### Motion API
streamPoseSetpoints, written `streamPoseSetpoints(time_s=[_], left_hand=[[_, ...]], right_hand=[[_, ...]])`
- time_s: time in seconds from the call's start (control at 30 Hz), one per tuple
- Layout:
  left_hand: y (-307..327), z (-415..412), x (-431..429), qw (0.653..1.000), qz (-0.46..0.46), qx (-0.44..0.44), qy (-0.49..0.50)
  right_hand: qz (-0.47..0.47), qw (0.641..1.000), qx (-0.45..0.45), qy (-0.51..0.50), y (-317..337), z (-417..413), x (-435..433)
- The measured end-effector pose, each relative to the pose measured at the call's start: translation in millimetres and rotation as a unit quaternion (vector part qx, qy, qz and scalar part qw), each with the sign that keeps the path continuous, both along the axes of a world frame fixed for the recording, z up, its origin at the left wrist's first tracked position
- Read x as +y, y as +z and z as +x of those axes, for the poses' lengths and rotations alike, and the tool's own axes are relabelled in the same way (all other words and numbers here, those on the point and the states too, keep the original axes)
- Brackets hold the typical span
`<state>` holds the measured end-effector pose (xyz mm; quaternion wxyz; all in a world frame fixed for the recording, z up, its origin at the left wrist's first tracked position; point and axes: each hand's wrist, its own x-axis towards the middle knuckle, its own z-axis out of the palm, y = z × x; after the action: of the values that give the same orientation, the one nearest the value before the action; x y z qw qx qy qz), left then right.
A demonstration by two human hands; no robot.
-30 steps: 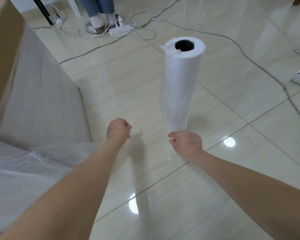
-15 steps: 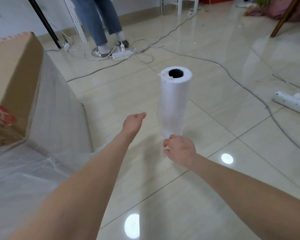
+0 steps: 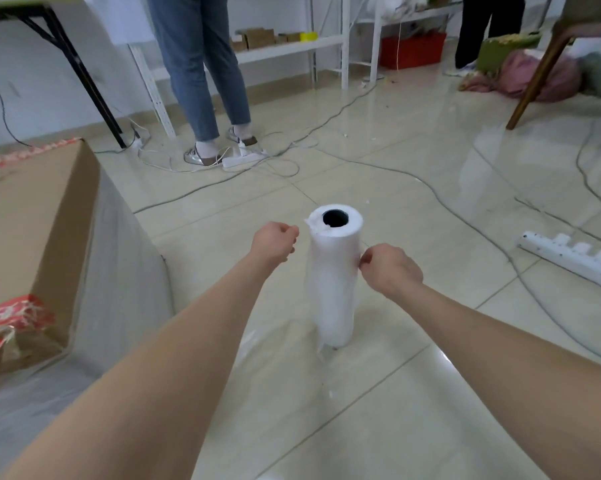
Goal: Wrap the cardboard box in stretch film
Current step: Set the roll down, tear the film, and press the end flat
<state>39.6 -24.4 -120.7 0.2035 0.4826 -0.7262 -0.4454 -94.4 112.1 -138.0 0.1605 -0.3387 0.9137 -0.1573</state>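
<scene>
The roll of film (image 3: 333, 282) stands upright on the floor, right of the film-draped cardboard box (image 3: 32, 237), with the right hand (image 3: 390, 268) pinching its right side and the left hand (image 3: 274, 240) curled, holding nothing, just beside its top.

The floor (image 3: 413, 427) is gleaming as glossy, smooth beige tile, mirroring the lights. The cardboard box (image 3: 32, 220) is showing matt brown paperboard, with a translucent, wrinkled plastic film (image 3: 125, 271) clinging down its side. The stretch film roll (image 3: 333, 289) is looking milky white and faintly creased. The power strip (image 3: 569, 259) is showing white plastic.
</scene>
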Motion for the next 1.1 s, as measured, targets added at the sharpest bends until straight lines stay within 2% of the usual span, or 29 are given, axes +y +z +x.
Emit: streamPoseSetpoints(time_s=[0.13,0.27,0.33,0.47,0.57,0.73,0.97,1.1], left_hand=[[15,-5,9,0.999,0.042,-0.008,0.007],[48,-12,20,0.995,0.093,-0.016,0.021],[65,-16,26,0.992,0.116,-0.039,0.007],[86,-22,34,0.982,0.120,-0.132,-0.058],[95,-29,32,0.974,0.151,-0.160,-0.051],[107,-45,31,0.956,0.199,-0.216,-0.023],[109,-57,21,0.938,0.270,-0.214,0.029],[111,-65,6,0.932,0.266,-0.243,0.028]], right_hand=[[-0.056,0.998,-0.018,-0.025,32,-3,-4],[-0.129,0.986,-0.077,-0.069,68,-1,-15],[-0.113,0.986,-0.108,-0.054,82,1,-19],[-0.021,0.983,-0.181,-0.007,89,1,-22],[-0.023,0.965,-0.258,-0.047,90,2,-30],[-0.023,0.941,-0.328,-0.082,97,4,-38],[-0.015,0.927,-0.359,-0.109,105,-3,-48],[0.017,0.930,-0.355,-0.097,106,-10,-71]])
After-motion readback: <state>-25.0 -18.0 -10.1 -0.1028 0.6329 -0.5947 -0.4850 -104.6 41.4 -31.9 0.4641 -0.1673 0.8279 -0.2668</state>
